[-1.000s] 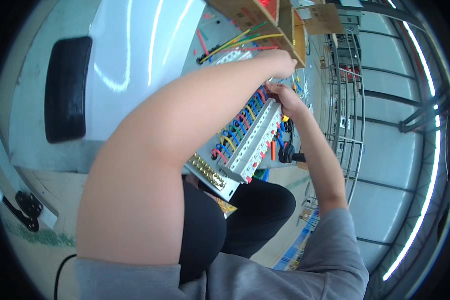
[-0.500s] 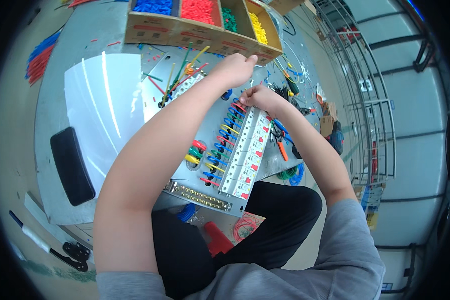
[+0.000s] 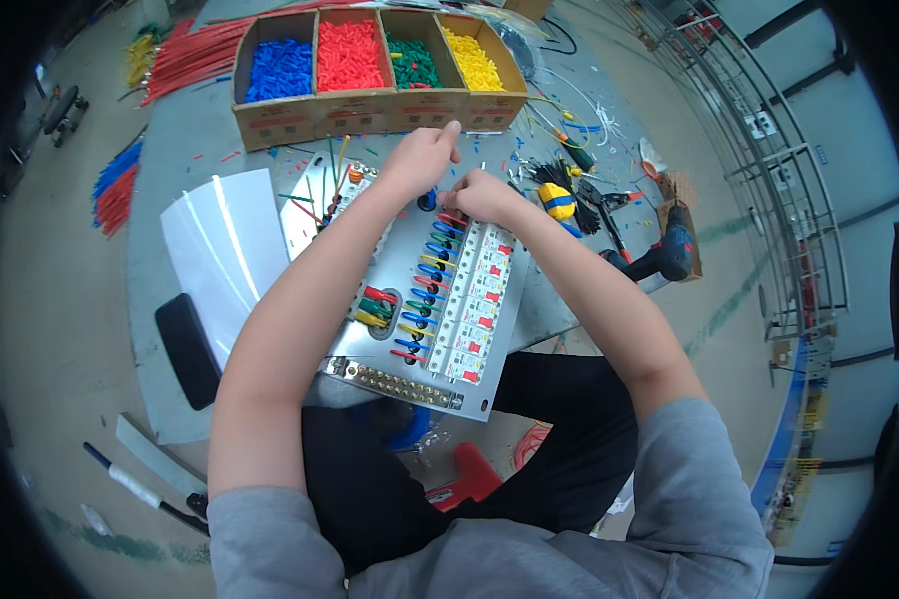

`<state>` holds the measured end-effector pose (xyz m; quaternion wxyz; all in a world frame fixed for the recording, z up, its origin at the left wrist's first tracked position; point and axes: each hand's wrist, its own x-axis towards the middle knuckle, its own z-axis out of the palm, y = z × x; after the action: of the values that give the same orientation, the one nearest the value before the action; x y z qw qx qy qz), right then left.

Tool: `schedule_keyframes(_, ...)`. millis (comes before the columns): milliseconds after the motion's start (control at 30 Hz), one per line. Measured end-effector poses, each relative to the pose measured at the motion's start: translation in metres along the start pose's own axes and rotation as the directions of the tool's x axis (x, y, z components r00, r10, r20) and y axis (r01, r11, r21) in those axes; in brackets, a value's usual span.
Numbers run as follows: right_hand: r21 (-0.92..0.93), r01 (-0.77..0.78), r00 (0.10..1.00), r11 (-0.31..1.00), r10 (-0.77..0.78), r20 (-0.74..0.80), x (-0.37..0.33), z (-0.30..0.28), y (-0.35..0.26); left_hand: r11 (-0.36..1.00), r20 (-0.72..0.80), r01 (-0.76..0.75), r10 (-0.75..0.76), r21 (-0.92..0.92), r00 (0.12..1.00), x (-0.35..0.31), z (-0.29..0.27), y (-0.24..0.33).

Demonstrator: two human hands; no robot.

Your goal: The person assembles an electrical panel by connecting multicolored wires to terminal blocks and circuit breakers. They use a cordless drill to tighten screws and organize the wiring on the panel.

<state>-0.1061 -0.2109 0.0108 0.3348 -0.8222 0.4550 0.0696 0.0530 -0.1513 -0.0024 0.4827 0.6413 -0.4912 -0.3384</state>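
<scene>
A metal mounting plate point(image 3: 400, 270) rests at the table's near edge, over my lap. It carries a row of white circuit breakers point(image 3: 482, 304) with red switches. Short looped wires point(image 3: 432, 268) in blue, red, green and yellow run along the breakers' left side. My right hand point(image 3: 484, 197) pinches at the far end of this row, by a red wire loop; what is between its fingertips is too small to make out. Just left of it, my left hand point(image 3: 422, 162) is curled above the plate, thumb up, its palm side hidden. A blue round part point(image 3: 428, 200) shows beneath it.
Beyond my hands stands a divided cardboard box point(image 3: 315, 115) of blue, red, green and yellow sleeves. At left lie a glossy white sheet point(image 3: 215, 235) and a black phone point(image 3: 187, 349). Pliers point(image 3: 614, 215), a yellow-blue roll point(image 3: 557, 200) and a power drill point(image 3: 669, 245) are at right.
The view has shifted, bringing more of the cardboard box and the drill into sight. Both hands stay by the far end of the breaker row, in nearly the same pose.
</scene>
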Motion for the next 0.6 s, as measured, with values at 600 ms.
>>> schedule_keyframes(600,-0.088,0.216,0.956,0.972,-0.229,-0.182,-0.011,0.002,0.022,0.784,0.134,-0.229,0.186,0.577,0.974,-0.129,-0.028,0.104)
